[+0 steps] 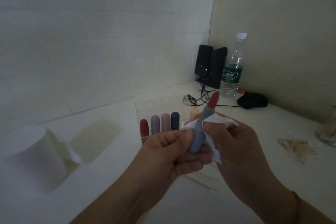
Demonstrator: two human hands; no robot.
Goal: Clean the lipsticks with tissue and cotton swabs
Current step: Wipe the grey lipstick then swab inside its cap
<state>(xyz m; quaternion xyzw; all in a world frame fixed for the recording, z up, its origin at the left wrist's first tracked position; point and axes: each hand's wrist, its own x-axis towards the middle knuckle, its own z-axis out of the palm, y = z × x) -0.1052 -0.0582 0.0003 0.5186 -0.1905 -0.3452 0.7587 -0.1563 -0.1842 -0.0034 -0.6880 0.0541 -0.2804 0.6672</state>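
At the centre of the view, a blue-grey lipstick [199,129] with its red bullet pointing toward one o'clock is being gripped by the left hand [169,152], fingers curling round its base. The right hand [241,151] is pinching a white tissue [214,123] against the tube. At eleven o'clock, four capped lipsticks [160,123] are standing in a clear organizer [163,102]. At three o'clock, cotton swabs [296,146] are lying scattered; a tissue roll [34,152] is sitting at nine o'clock.

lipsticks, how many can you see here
5 clearly: one open lipstick with its red tip out, held in both hands with tissue; four capped ones standing in the clear organizer: red, lilac, pink, navy. A pale one behind the tissue may be a sixth.
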